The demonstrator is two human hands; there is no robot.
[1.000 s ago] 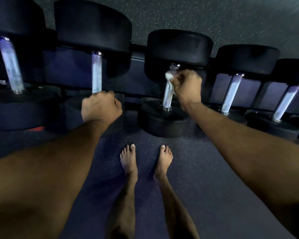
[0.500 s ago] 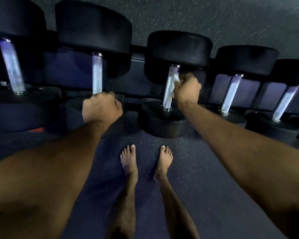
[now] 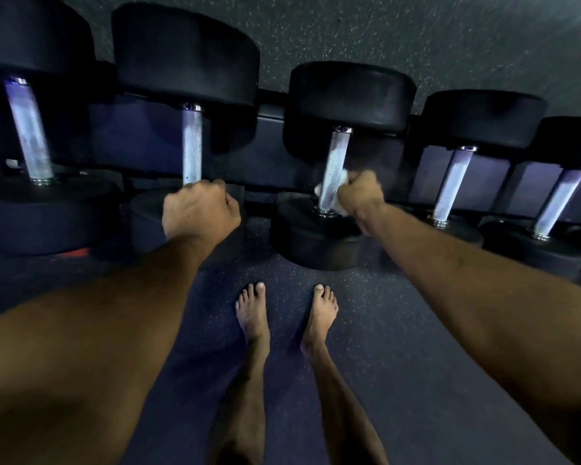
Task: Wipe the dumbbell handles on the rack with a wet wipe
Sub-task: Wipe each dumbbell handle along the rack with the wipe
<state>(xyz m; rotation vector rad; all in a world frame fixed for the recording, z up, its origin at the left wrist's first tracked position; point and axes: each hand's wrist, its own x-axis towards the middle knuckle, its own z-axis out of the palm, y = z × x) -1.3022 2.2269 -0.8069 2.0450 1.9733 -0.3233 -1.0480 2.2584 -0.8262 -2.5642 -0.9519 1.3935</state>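
Note:
A row of black dumbbells with silver knurled handles lies on a dark rack (image 3: 269, 102). My right hand (image 3: 361, 194) grips a white wet wipe (image 3: 344, 177) wrapped round the lower end of the middle dumbbell handle (image 3: 334, 162), just above its near weight. My left hand (image 3: 198, 209) is curled in a fist round the near end of the second dumbbell handle (image 3: 192, 146); my fingers hide that end. Two more handles (image 3: 451, 182) stand to the right and one (image 3: 27, 129) to the left.
My bare feet (image 3: 252, 317) stand on the speckled rubber floor (image 3: 399, 330) just in front of the rack. The near weight heads overhang the floor at shin level. A small red patch (image 3: 78, 252) shows under the leftmost dumbbell.
My right hand has slid the wipe down the middle handle, from its top end near the far weight to its lower end. My left hand has stayed put.

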